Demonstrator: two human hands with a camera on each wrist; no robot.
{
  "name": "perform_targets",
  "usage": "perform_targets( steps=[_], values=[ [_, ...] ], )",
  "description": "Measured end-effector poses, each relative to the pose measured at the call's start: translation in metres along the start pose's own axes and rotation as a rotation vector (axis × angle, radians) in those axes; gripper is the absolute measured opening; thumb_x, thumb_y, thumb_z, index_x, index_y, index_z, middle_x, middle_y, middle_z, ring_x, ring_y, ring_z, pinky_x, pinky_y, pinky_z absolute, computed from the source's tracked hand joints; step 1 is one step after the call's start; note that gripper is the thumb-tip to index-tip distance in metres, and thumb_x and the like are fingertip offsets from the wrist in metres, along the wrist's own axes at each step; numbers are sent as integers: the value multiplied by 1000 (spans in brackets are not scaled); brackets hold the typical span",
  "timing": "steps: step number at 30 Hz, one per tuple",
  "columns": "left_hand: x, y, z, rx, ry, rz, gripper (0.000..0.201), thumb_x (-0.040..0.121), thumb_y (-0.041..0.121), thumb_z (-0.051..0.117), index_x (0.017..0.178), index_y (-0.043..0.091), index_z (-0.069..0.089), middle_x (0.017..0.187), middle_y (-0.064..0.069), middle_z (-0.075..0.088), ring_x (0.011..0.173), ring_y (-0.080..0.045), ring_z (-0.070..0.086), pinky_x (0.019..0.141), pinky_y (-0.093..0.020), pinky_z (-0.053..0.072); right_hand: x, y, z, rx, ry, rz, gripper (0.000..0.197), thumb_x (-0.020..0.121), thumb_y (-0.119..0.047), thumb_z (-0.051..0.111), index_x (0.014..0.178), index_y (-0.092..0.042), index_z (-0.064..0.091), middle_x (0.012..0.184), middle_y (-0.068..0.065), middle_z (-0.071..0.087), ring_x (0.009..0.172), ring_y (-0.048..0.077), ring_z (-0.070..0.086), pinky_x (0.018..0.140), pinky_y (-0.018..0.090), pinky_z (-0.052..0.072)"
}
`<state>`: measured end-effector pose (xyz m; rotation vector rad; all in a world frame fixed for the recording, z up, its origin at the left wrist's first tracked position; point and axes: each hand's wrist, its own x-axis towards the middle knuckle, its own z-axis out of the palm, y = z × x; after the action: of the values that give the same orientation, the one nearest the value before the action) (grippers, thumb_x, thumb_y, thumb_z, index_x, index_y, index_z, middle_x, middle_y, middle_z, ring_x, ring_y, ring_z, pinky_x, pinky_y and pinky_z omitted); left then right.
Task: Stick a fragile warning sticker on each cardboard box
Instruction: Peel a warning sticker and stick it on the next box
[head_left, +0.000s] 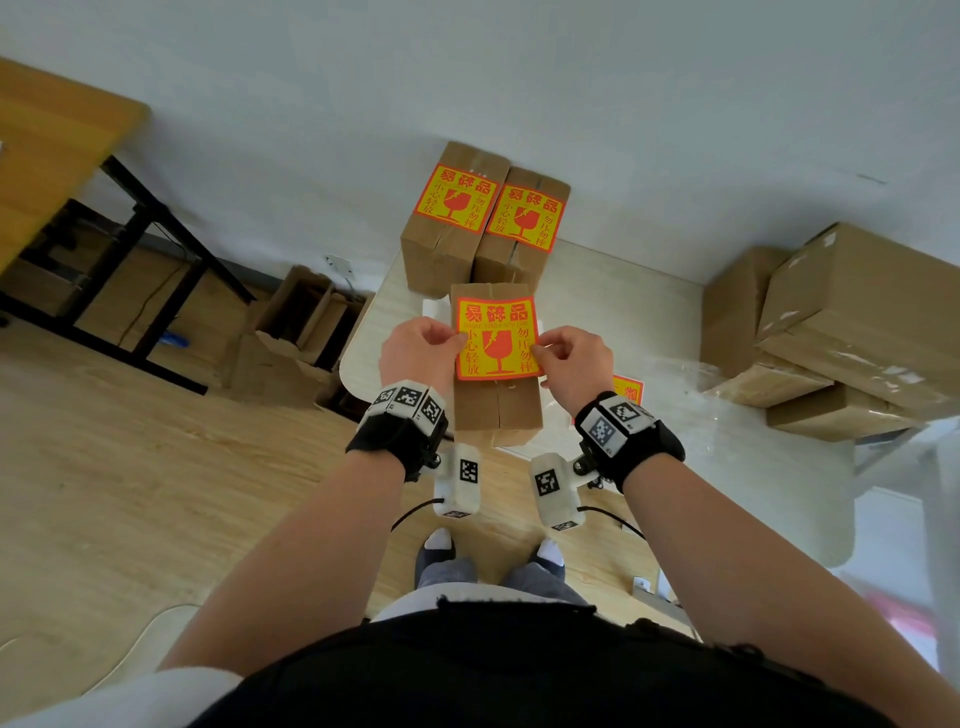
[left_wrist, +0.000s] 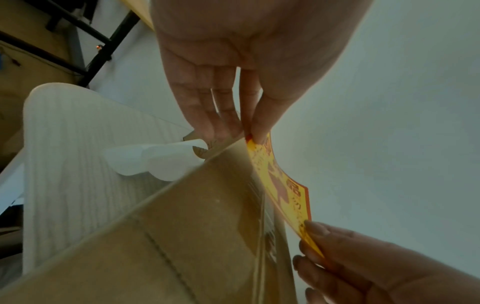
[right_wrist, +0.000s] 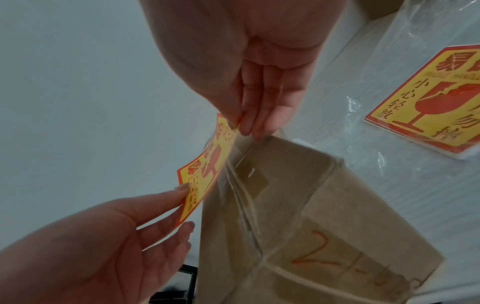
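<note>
While hands (head_left: 415, 348) hide it, wrist shows backing (left_wrist: 155, 160).

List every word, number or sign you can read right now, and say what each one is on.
"易碎品", "小心轻放", "勿压勿摔" and a broken-glass sign: on the sticker both hands hold over the near box.
Same print: on the stickers of the two far boxes.
"小心轻放", glass sign: on the sticker stack on the table.
Small English line under each headline: too blurred.
Handwritten "2-", the rest unclear: on the near box's side.
Square coded markers, no text: on the wrist bands.
</note>
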<state>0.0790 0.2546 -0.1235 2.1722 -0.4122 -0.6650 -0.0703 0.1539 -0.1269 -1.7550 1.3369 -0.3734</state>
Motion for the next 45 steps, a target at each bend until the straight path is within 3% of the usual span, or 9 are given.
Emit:
perform_targets(
  steps=[3,6,11,28,34,42,45],
  values=[
    [3,-2,3,8,-12,-25,12,82,34,74,78,25,68,79,7,71,78,-17,69,79,-36,58,-1,-1,-2,-5,-33,-17,10,89,-20,68,96,-26,63,79,3,71,76,17,68,76,38,58],
    [7,-4,7,-46,-8,-67,16,81,33,75,71,25,65,76,3,71,77,-21,71,76,-41,60,-1,-3,0,-4,-36,-29,25,90,-20,67,114,-22,59,78,1,70,74,13,66,72,31,57],
    [9,-9,12,-62,-24,-89,18,80,32,76,69,26,63,75,-1,72,76,-23,72,75,-43,61,0,-4,1,-24,-29,-41,34,91,-18,65,123,-22,56,77,-2,67,75,16,67,76,39,59],
    [3,-3,13,-15,19,-25,16,83,35,74,72,27,64,73,5,70,73,-17,70,72,-41,61,-1,-1,-2,-63,3,-161,26,92,-13,58,114,-25,63,73,-2,66,70,14,65,65,26,55],
    [3,5,9,63,34,-10,13,86,36,69,84,23,68,80,4,71,79,-20,69,77,-40,59,0,-1,0,-50,-4,-168,27,94,-15,56,118,-25,63,80,-2,64,71,18,67,65,39,60],
    [1,6,10,121,23,-19,18,87,39,68,90,21,72,83,3,72,81,-18,69,80,-35,56,-1,-4,0,-81,13,-149,34,92,-11,53,122,-22,64,75,-2,64,71,16,65,64,27,56],
    [0,9,10,132,35,-17,17,88,37,68,91,21,72,86,3,72,84,-17,67,76,-30,52,-1,-6,1,-91,21,-136,35,91,-10,52,122,-20,66,75,-2,63,72,17,64,71,31,57]
  ],
)
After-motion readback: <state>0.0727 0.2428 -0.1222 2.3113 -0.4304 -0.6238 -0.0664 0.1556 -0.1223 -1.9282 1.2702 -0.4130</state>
